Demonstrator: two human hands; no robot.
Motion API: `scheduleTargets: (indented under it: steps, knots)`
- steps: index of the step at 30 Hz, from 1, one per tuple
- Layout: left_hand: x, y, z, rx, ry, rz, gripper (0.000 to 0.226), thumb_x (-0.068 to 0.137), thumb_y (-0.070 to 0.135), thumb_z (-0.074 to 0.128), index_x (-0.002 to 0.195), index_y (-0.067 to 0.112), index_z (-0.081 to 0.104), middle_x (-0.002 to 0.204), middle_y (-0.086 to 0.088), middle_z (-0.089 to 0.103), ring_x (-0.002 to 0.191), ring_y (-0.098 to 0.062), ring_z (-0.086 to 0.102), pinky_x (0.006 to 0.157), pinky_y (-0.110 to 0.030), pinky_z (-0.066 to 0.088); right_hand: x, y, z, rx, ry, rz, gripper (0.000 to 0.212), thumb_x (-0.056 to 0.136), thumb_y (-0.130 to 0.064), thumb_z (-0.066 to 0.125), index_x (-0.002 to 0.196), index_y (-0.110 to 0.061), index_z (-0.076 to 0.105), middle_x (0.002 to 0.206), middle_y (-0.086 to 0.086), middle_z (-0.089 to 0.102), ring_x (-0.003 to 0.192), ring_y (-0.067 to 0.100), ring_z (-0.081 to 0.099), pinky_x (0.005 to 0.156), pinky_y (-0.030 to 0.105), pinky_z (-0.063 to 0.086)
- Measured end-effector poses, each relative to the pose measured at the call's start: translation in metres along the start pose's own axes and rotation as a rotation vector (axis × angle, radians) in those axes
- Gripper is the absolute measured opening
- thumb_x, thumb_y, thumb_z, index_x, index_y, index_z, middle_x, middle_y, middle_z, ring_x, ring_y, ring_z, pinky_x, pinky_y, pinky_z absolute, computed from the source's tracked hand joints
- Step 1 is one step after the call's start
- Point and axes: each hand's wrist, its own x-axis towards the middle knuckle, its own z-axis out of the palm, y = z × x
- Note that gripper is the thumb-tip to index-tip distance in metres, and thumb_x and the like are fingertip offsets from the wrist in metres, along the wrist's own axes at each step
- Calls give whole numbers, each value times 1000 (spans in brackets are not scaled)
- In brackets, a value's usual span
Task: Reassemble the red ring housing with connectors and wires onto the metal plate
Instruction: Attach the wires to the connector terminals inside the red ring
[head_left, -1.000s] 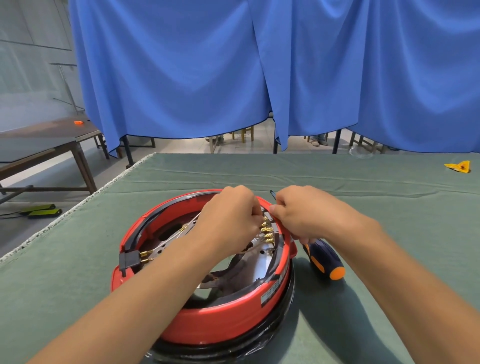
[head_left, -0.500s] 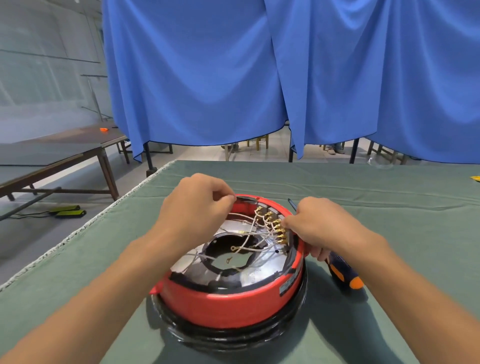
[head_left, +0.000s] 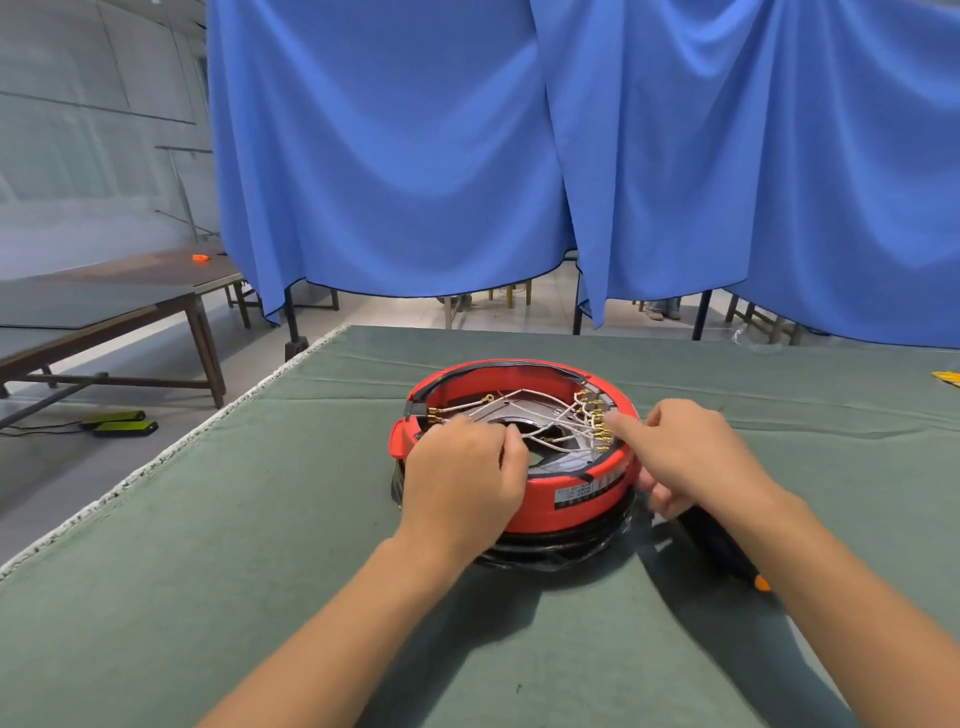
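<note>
Inside red ring housing | white wires, brass connectors, metal plate

Blue curtains hang behind the green-clothed table; wooden benches left.

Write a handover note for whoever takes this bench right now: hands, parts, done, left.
Left hand: over the near-left rim of the red ring housing, fingers curled at the white wires; appears to pinch one.
Right hand: at the right rim, index finger extended toward the brass connectors, other fingers down the outer wall.
Parts: housing sits on a black base on the green table cover; metal plate shows inside the ring. Screwdriver lies to the right, under the right forearm.
Done: housing is seated around the plate.
Left: wires look loose and crossed; route them, seat the connectors, fasten.
</note>
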Motion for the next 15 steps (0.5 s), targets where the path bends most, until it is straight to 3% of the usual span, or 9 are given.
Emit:
scheduleTargets:
  steps: [2,5,10,13,15]
  knots:
    - [11,-5,11,5,45,24,44,86,22,39,46,9,50,45,-8,54,48,-30,51,52,-28,31,3,-1,-1,130,-81,-10,44,86,-55,55,79,-11,58,60,8,67,44,24,66,45,32,56]
    - [26,-12,28,12,22,57,43,87,20,34,48,9,49,47,-10,53,49,-29,50,53,-34,38,3,-3,8,165,-66,-42,31,81,-57,60,80,-27,52,75,0,65,47,18,67,40,27,52]
    - [24,-24,45,-156,-6,18,41,93,28,28,73,10,59,75,-4,60,78,-26,54,75,-38,38,2,2,27,199,-17,-14,50,80,-63,54,113,-29,38,84,-3,60,53,20,69,45,35,57]
    - [14,-29,34,-359,79,-22,22,92,18,45,101,8,63,102,-1,57,100,-15,50,93,-25,37,0,1,27,265,-11,-2,51,80,-64,55,115,-33,35,82,-1,63,50,19,68,45,33,57]
    - [-7,-34,16,-415,103,-86,23,86,13,50,106,9,61,104,2,54,101,-10,48,92,-16,35,-1,4,29,292,-8,-15,52,78,-66,53,115,-36,33,83,-3,62,49,19,68,41,29,54]
